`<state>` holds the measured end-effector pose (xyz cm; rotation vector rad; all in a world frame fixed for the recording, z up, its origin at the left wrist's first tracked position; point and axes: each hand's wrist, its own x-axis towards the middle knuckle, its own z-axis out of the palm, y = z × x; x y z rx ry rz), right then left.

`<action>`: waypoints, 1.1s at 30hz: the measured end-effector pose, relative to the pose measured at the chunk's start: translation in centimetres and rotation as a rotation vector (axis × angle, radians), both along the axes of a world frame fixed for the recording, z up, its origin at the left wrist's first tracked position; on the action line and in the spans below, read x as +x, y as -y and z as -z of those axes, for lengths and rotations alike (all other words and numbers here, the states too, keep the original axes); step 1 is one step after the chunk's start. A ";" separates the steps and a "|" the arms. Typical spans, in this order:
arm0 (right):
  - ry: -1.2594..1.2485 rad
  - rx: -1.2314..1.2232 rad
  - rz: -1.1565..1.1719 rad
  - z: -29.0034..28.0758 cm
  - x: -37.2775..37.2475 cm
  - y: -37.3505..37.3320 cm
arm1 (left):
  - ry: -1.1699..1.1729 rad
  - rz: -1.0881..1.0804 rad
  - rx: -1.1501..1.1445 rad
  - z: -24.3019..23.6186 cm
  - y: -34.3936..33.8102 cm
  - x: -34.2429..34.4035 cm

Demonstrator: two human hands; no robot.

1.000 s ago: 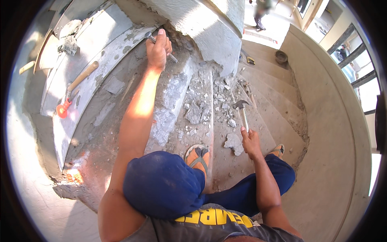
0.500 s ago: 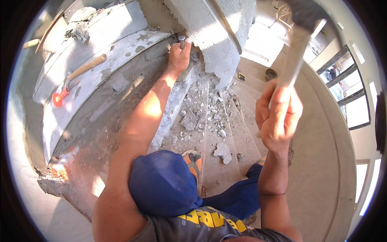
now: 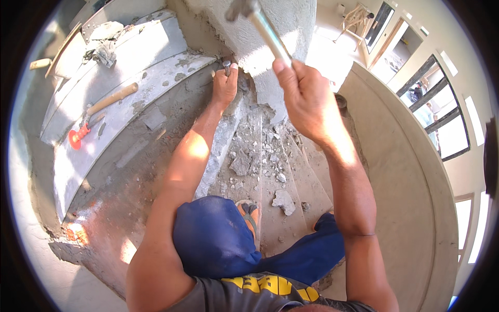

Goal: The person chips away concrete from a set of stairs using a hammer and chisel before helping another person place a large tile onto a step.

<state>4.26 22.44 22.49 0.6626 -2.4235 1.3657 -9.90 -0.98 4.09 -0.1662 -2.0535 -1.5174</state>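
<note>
My left hand [image 3: 224,89] is wrapped round a steel chisel [image 3: 227,66], whose round metal head sticks up above the fist. It rests at the broken base of a grey plastered wall [image 3: 283,67]; the chisel's lower end is hidden by the hand. In my right hand [image 3: 306,96] is a hammer [image 3: 270,36] with a pale handle. Its dark head is raised beyond and slightly right of the chisel, apart from it. Below the wall, broken concrete chunks [image 3: 240,163] and crumbs lie over the steps.
On the pale curved ledge [image 3: 67,171] at left lie a wooden-handled mallet [image 3: 112,99] and an orange-red tool [image 3: 78,136]. A larger flat chunk [image 3: 284,202] sits near my sandalled foot [image 3: 249,216]. A curved low wall [image 3: 400,197] bounds the steps at right.
My right hand has swung the hammer leftward and away from me, from the upper right toward the chisel. My left hand keeps its hold on the chisel; the view has shifted slightly.
</note>
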 end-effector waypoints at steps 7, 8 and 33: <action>-0.462 -0.653 -0.291 -4.0 0.3 1.3 | 0.042 0.042 0.049 0.3 0.7 0.0; -0.426 -0.528 -0.226 -1.4 -0.7 1.5 | 0.043 0.055 0.057 0.3 0.0 -0.1; -0.624 0.057 0.007 -4.7 -0.8 0.9 | 0.107 0.134 0.062 1.0 2.0 -0.3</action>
